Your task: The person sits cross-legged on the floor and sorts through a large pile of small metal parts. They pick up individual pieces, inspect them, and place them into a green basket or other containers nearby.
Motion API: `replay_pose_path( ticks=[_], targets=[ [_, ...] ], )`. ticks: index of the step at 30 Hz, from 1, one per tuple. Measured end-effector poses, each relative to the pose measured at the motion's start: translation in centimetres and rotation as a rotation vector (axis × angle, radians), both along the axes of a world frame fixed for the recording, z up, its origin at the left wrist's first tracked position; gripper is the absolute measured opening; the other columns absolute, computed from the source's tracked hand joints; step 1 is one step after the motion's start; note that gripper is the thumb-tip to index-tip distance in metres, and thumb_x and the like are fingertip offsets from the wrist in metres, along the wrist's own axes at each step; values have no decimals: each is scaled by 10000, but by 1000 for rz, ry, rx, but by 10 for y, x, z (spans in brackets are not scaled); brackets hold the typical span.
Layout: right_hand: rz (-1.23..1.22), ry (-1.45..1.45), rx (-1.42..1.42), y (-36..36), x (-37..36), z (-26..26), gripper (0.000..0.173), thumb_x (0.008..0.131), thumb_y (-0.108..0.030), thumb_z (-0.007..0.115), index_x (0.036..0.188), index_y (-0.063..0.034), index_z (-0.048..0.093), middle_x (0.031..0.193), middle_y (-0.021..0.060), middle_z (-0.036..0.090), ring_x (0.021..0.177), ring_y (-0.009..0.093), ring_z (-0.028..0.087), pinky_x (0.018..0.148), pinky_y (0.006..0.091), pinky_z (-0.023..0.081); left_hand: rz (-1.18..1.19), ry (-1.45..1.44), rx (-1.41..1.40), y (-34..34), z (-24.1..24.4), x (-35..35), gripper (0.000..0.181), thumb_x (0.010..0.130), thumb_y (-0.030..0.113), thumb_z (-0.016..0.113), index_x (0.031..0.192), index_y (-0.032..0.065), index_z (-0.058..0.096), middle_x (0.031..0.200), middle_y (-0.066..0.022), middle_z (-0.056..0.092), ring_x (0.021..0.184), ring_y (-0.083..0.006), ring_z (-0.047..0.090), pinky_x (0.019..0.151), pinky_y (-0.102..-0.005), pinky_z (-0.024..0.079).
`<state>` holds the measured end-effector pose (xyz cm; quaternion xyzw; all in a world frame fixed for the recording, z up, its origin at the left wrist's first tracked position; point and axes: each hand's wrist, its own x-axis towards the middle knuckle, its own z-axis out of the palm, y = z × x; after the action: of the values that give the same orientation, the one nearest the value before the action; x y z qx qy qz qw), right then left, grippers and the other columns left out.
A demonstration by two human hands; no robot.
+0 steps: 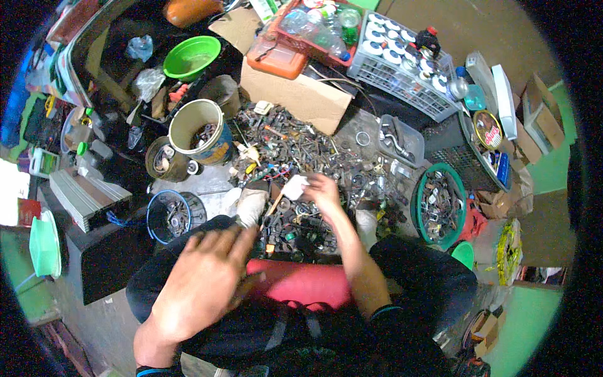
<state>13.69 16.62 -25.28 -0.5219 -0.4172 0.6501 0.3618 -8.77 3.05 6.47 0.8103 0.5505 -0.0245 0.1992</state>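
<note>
My right hand (322, 192) reaches out over a heap of small metal and plastic parts (301, 231) between my feet. Its fingers grip the edge of a small flat white piece (295, 187), slightly blurred. A thin wooden stick (275, 205) slants down just below that piece; whether the two touch I cannot tell. Nearer to me, my left hand (207, 275) hovers above my left thigh, back upward and fingers stretched, with nothing visible in it. Its palm is hidden. A pink-red surface (306, 282) lies between my thighs.
More mixed scrap (292, 146) spreads ahead across the floor. A paint bucket (200, 132) and a blue-rimmed basket (169, 217) stand left; a green-rimmed basket (440, 207) of parts is right. Behind are a cardboard box (297, 96) and a grey crate (400, 87) of bottles.
</note>
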Motion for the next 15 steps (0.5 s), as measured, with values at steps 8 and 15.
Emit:
replay_pose_path(
  ticks=[8, 15],
  targets=[
    [331, 599, 248, -61, -80, 169, 293, 750, 13, 715, 1023, 27, 607, 944, 85, 649, 855, 139, 633, 750, 273, 532, 462, -364, 153, 6, -14, -1, 252, 775, 81, 666, 978, -61, 618, 842, -253, 631, 784, -401, 628, 697, -409, 496],
    [-130, -487, 543, 47, 36, 75, 373, 784, -186, 713, 1084, 13, 618, 960, 162, 678, 883, 242, 648, 814, 347, 496, 436, -359, 239, 7, -19, 8, 165, 757, 52, 664, 878, -51, 618, 824, -250, 631, 781, -396, 628, 689, -401, 495]
  ],
)
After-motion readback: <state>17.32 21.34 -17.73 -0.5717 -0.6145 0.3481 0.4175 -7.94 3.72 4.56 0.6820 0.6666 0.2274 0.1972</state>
